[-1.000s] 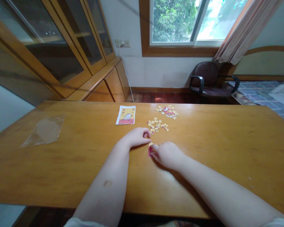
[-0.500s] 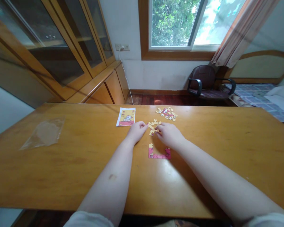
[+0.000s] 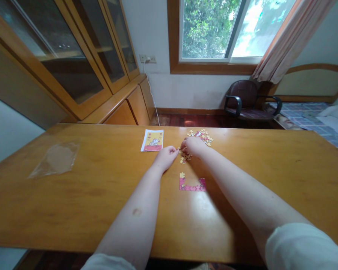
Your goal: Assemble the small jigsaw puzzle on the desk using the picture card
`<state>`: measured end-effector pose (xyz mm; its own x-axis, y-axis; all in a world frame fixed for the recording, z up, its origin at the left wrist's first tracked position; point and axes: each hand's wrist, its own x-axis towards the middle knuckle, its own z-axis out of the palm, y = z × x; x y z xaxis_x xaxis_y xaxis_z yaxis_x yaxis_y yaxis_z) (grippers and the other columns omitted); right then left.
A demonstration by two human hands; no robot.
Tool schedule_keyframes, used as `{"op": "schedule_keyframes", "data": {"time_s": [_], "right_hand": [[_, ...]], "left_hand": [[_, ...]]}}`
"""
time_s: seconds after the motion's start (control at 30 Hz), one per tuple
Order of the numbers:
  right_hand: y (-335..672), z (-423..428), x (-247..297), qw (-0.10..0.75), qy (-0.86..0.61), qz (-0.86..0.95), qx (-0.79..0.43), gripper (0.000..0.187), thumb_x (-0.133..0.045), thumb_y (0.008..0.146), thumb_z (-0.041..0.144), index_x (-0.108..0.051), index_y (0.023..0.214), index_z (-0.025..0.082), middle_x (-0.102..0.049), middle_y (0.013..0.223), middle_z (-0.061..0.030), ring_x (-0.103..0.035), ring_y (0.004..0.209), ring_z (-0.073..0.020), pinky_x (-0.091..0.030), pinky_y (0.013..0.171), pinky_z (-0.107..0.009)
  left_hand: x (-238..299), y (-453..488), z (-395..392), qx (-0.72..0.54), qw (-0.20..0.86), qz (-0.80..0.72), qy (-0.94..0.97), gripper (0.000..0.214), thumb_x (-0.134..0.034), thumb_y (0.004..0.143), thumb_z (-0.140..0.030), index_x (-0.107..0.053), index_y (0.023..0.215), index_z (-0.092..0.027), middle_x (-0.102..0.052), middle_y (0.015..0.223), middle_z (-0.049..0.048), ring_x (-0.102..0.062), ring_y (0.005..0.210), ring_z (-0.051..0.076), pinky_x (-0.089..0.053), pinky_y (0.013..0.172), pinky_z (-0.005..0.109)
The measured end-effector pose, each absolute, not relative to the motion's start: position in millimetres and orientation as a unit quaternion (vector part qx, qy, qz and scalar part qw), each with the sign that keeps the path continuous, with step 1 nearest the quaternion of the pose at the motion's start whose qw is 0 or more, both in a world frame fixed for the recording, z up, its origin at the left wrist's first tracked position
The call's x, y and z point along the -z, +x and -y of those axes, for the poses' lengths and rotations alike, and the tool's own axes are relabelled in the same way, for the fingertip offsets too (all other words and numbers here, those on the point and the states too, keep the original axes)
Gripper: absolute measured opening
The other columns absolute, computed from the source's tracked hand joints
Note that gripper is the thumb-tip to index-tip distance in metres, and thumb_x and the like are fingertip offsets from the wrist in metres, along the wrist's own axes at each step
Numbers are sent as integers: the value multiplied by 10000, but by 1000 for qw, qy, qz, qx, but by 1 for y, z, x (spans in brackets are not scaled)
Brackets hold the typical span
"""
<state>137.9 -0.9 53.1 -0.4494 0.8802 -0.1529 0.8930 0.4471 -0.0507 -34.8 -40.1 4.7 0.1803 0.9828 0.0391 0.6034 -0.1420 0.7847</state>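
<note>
Right hand [image 3: 193, 145] reached farther into loose puzzle pieces [image 3: 183, 155].
Left hand [image 3: 166, 157] curled beside them, grip unclear; pieces light, thin, pinch by edges.

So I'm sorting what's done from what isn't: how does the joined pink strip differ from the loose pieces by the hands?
The joined strip lies flat as one connected L-shaped edge, mostly pink-red; the loose pieces are scattered and mostly yellow. The strip sits nearer the person, untouched; the loose pieces lie between the left hand and right hand. Both rest on the wooden table.
</note>
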Motion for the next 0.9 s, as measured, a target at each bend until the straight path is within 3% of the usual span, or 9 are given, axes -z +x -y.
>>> {"op": "schedule_keyframes", "data": {"time_s": [0.2, 0.4, 0.53, 0.7, 0.9], "right_hand": [[139, -7, -49, 45, 529, -845, 66, 247, -597, 831, 292, -715, 1048, 275, -688, 1073, -43, -641, 934, -185, -438, 765, -228], [140, -7, -49, 33, 530, -845, 68, 330, -639, 801, 313, -679, 1125, 267, -669, 1126, -54, -626, 988, -199, -441, 816, -240], [141, -9, -48, 33, 529, -844, 81, 242, -624, 809, 322, -719, 1030, 297, -682, 1084, -27, -636, 954, -191, -447, 804, -241], [139, -7, -49, 24, 543, -835, 86, 225, -633, 779, 276, -726, 977, 220, -695, 1043, -78, -640, 930, -220, -455, 776, -262], [152, 8, -54, -21, 558, -818, 139, 157, -608, 799, 241, -703, 921, 212, -722, 920, -29, -640, 801, -146, -455, 709, -217]], "left_hand": [[-5, -35, 40, -295, 332, -569, 692, 298, -510, 797, -447, -526, 658, -184, -456, 563, -45, -428, 574, 123, -307, 558, 241], [-4, -35, 40, -289, 333, -573, 691, 294, -517, 787, -448, -530, 660, -184, -477, 576, -41, -427, 579, 122, -299, 555, 238], [-3, -35, 39, -288, 328, -571, 696, 297, -511, 798, -448, -536, 665, -184, -464, 572, -45, -424, 574, 119, -295, 548, 236], [-5, -34, 39, -286, 331, -570, 695, 283, -507, 797, -431, -556, 676, -180, -480, 580, -38, -431, 580, 124, -300, 549, 237], [-10, -34, 43, -292, 319, -574, 695, 281, -513, 806, -429, -546, 675, -183, -457, 563, -42, -420, 567, 123, -293, 541, 239]]}}
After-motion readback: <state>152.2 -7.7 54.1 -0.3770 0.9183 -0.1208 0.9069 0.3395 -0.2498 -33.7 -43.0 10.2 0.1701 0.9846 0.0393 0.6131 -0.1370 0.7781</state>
